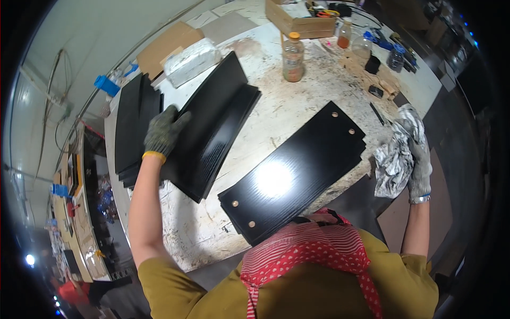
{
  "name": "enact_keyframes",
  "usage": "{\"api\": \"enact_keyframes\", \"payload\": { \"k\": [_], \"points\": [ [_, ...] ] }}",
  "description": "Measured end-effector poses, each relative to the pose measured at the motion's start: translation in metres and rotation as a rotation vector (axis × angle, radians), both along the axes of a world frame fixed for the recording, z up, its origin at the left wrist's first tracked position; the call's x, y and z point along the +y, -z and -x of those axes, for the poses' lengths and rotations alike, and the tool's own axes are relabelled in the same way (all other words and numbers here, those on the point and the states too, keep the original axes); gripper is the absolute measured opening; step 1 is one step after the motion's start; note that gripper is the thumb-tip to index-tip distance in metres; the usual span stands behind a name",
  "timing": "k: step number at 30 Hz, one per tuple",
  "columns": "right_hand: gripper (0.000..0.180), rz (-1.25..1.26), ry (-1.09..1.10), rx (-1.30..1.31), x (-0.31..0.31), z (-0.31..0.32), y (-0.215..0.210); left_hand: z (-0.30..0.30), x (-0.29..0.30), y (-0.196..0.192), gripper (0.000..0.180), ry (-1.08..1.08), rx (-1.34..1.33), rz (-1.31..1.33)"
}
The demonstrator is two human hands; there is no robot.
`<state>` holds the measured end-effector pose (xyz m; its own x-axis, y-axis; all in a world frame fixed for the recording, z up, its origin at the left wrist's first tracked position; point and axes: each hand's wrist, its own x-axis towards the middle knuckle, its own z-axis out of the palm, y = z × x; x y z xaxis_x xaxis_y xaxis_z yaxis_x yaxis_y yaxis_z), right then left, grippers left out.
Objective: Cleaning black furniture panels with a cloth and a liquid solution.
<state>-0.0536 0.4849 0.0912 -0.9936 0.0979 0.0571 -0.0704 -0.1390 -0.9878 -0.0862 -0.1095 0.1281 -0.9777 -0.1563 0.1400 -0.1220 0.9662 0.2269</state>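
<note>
My left hand [163,130], in a grey knit glove with a yellow cuff, grips the left edge of a glossy black panel [210,101]. That panel is tilted up off a stack of similar black panels [228,141]. Off the table's right edge, my gloved right hand [421,165] is closed on a crumpled grey-and-white patterned rag [394,159]. Right in front of me lies another stack of black panels [313,159], its top one with a round hole near each corner and a bright glare on it. A further black stack [133,122] sits left of my left hand.
The worn white table [265,127] holds a white wrapped block [191,62] and an orange-capped bottle [293,57]. At the back are a cardboard box [300,24] of tools, small jars [344,33] and a blue-capped bottle [396,57]. A person in red [73,291] is far left.
</note>
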Motion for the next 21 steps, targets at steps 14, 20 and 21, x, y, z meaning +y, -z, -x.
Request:
{"api": "enact_keyframes", "payload": {
  "k": [14, 20, 21],
  "points": [
    [0.04, 0.396, -0.054, -0.017, -0.026, 0.011, -0.082, -0.059, 0.144, 0.015, 0.037, 0.271, -0.479, -0.689],
    [0.033, -1.02, -0.48, 0.994, -0.176, 0.021, -0.017, -0.057, 0.165, 0.047, 0.038, 0.433, -0.184, -0.114],
    [0.025, -0.781, -0.597, 0.948, -0.217, 0.0, -0.017, -0.065, 0.155, 0.069, 0.035, 0.439, -0.171, -0.262]
  ]
}}
